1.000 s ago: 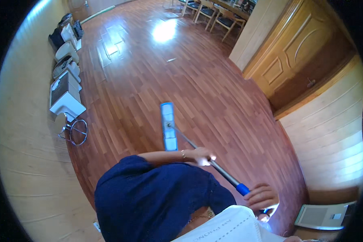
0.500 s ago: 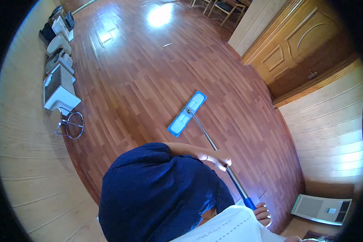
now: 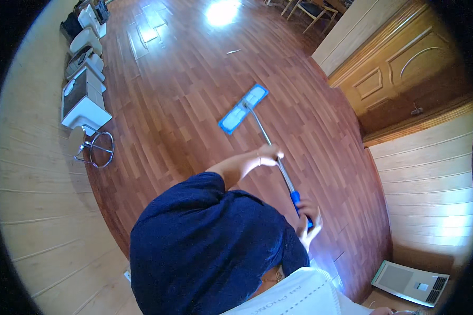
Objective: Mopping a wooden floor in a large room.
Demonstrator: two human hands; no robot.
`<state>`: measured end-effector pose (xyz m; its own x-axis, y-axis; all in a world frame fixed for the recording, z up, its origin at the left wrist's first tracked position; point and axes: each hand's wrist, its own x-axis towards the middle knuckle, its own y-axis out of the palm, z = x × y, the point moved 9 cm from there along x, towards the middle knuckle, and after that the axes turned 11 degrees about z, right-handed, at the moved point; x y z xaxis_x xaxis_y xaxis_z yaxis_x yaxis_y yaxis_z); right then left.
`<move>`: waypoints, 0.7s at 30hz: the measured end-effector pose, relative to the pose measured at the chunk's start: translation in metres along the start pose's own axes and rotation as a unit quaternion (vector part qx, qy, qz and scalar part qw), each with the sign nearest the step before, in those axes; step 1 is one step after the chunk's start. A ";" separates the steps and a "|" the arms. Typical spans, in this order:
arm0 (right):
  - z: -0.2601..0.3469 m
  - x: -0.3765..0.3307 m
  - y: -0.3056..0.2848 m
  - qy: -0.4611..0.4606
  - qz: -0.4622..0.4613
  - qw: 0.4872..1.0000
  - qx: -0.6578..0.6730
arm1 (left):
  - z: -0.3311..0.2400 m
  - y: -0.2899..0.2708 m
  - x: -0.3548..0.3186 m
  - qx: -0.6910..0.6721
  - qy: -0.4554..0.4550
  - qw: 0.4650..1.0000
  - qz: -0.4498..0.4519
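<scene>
A flat mop [image 3: 229, 124] with a blue fringed edge and pale backing lies on the wood-patterned floor ahead of me. Its metal pole [image 3: 261, 126] slants back toward my body. My left hand [image 3: 269, 153], with a thin bracelet at the wrist, is wrapped round the middle of the pole. Lower down, my right hand [image 3: 310, 216] grips the blue handle [image 3: 295, 197] at the pole's near end; its fingers are slightly blurred. Dark blue cloth covers my left arm and shoulder, and a white printed cloth fills the bottom edge.
Along the left wall stand a round metal-legged stool [image 3: 76, 140], a white cabinet [image 3: 88, 114] and several other items. On the right are a wooden door [image 3: 394, 73] and a white panelled appliance [image 3: 404, 278]. A wooden chair [image 3: 306, 14] stands at the far right.
The mop head has slid forward, away from me. Both hands have moved forward with the pole, and the right hand and blue handle now show more fully.
</scene>
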<state>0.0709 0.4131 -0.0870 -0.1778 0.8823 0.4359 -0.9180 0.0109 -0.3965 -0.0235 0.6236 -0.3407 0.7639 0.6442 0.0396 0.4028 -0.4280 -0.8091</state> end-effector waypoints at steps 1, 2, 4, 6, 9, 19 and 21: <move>-0.009 0.010 0.017 -0.018 0.059 0.998 0.033 | 0.022 -0.008 -0.005 0.023 -0.040 0.999 -0.003; -0.006 0.025 0.033 -0.024 0.107 0.994 0.030 | 0.045 -0.014 -0.016 0.024 -0.067 0.997 -0.019; -0.003 0.028 0.058 -0.012 0.160 0.987 0.027 | 0.051 -0.025 -0.039 0.021 -0.111 0.994 0.008; -0.009 0.035 0.072 -0.005 0.179 0.983 0.045 | 0.062 -0.043 -0.062 -0.017 -0.144 0.989 -0.042; 0.000 0.032 0.079 0.006 0.195 0.977 0.081 | 0.074 -0.035 -0.094 -0.037 -0.160 0.981 -0.098; 0.003 0.048 0.092 -0.001 0.263 0.923 0.280 | 0.049 -0.062 -0.211 0.025 -0.343 0.896 -0.282; 0.019 0.056 0.097 -0.052 0.314 0.905 0.281 | 0.036 -0.061 -0.232 0.023 -0.364 0.884 -0.293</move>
<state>-0.0344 0.4548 -0.0858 -0.7333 0.5820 0.3516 -0.6541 -0.7449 -0.1313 -0.2430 0.5232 -0.3212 -0.1030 0.9910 0.0852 0.5873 0.1297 -0.7989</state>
